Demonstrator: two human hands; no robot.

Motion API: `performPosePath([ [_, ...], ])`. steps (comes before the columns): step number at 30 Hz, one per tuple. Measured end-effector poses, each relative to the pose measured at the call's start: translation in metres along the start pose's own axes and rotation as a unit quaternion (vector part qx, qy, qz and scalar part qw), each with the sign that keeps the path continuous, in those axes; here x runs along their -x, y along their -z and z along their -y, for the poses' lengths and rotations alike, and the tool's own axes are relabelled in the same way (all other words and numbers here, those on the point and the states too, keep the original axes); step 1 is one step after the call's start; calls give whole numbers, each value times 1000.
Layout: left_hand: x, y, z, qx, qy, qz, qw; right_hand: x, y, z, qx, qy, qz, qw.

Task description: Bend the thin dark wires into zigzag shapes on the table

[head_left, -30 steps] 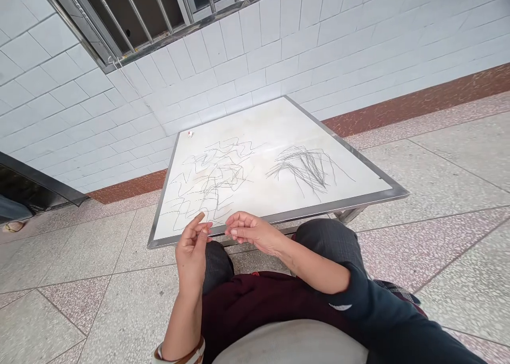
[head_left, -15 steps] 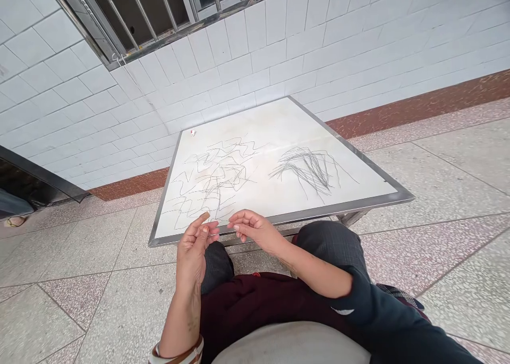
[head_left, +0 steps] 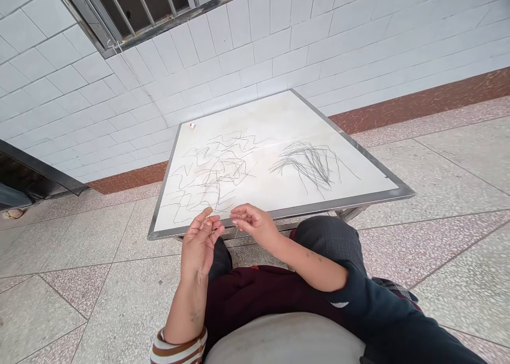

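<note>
My left hand (head_left: pixel 201 242) is closed in a pinch, thumb against the fingers, with a tan wrap (head_left: pixel 208 211) around one fingertip. My right hand (head_left: pixel 255 225) pinches a thin wire (head_left: pixel 236 233), whose end hangs below the fingers. Both hands are close together above the table's near edge, and the strand between them is too fine to follow fully. Beyond my left hand, many thin dark bent wires (head_left: pixel 219 172) lie spread in zigzag shapes. To the right lies a denser pile of straighter thin wires (head_left: pixel 308 164).
The white table (head_left: pixel 274 111) has a grey metal rim and stands against a tiled wall (head_left: pixel 239 50). A small red-and-white item (head_left: pixel 192 126) lies at its far left corner. Above is a barred window (head_left: pixel 147 5). Someone's foot (head_left: pixel 14 213) shows at far left.
Both hands have risen slightly in view and remain near each other. A wire end now shows below my right hand; earlier a strand showed below my left hand. The piles look unchanged.
</note>
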State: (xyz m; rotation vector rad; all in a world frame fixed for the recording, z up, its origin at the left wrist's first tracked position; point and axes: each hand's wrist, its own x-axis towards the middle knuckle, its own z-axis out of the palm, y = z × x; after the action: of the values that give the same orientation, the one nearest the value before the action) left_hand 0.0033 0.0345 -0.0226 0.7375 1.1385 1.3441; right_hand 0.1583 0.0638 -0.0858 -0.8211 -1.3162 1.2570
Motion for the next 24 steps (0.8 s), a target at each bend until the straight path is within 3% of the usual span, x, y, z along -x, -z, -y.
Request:
performPosePath([
  [9,-4,0,5,91,50,-8,994,-1,1,-1,15,12,-23,1000],
  [15,-2,3,0,39,60,32,997,-7,7,-2,-33,-24,-25,999],
  [24,-2,11,-1,-27,32,48,998,-10,8,-2,-73,-46,-31,996],
])
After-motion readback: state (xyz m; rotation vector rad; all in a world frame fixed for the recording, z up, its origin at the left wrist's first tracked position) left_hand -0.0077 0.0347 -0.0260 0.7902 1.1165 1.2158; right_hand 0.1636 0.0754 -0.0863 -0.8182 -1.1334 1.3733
